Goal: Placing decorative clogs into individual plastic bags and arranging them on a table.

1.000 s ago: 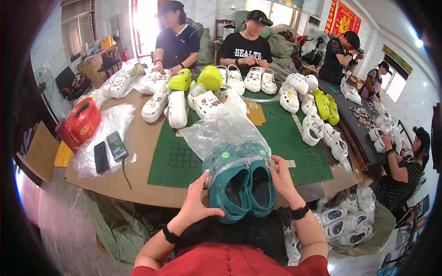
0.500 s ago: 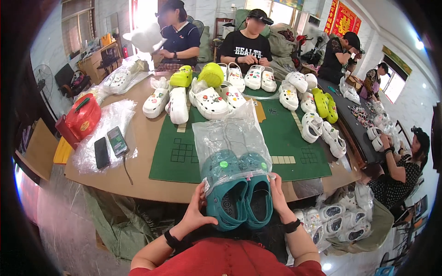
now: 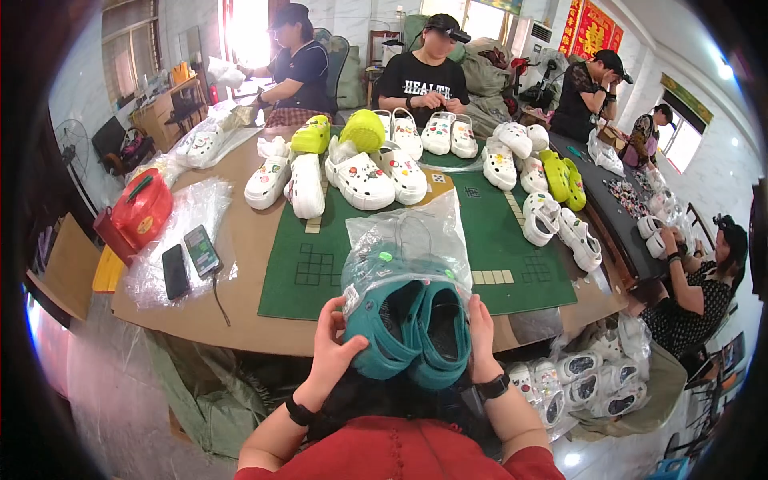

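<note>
And there, swinging the teal clogs [image 3: 392, 356] round a touch, tilting away from the straighter line of half a second ago! Clasping from both sides now: left hand [image 3: 330, 348] half open, curved along the left flank with thumb apart from fingers; right hand [image 3: 482, 348] straighter, pressed to the right flank with fingertips up by the mouth of the clear bag [image 3: 404, 240]. Looking shorter and more crumpled, that film, over the toes and above the green mat [image 3: 300, 296]. Heels still bare, at the near edge of the counter [image 3: 224, 320]. Only partway bagged, seemingly; more a resettling than a deeper push.
</note>
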A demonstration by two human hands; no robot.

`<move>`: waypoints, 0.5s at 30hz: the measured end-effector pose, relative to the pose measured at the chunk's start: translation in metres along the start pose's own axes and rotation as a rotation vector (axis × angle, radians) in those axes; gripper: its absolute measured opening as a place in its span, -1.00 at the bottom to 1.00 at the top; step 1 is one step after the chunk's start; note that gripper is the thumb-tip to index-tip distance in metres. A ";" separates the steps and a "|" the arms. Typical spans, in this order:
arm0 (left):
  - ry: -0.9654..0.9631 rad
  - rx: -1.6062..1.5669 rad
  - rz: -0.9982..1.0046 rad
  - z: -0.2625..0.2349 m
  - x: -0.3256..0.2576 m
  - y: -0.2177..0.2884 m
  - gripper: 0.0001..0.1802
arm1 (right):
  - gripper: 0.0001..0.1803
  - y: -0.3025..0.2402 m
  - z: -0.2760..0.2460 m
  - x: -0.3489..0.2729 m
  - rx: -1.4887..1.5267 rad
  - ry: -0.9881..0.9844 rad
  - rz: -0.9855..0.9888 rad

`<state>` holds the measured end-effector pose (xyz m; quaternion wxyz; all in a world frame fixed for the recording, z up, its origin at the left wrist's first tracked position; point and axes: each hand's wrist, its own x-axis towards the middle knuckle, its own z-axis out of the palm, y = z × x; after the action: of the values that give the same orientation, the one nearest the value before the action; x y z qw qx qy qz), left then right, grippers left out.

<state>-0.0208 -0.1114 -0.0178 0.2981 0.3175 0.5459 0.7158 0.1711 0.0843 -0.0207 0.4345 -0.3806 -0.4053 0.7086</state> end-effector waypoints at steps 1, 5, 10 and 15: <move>0.005 -0.039 0.021 0.003 0.003 0.004 -0.18 | -0.62 0.002 0.000 0.004 -0.011 0.013 -0.005; 0.162 -0.298 -0.116 0.014 0.016 0.013 -0.48 | -0.57 0.004 0.013 0.013 -0.013 0.046 -0.025; 0.196 -0.348 -0.044 0.015 0.017 -0.008 -0.54 | -0.70 0.013 0.007 0.018 -0.083 -0.014 -0.167; 0.136 -0.155 0.058 0.005 0.013 -0.034 -0.58 | -0.80 0.015 -0.026 0.016 -0.375 -0.102 -0.345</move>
<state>-0.0224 -0.0912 -0.0487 0.2631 0.2596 0.4985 0.7841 0.1845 0.1012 -0.0475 0.4500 -0.3436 -0.6099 0.5545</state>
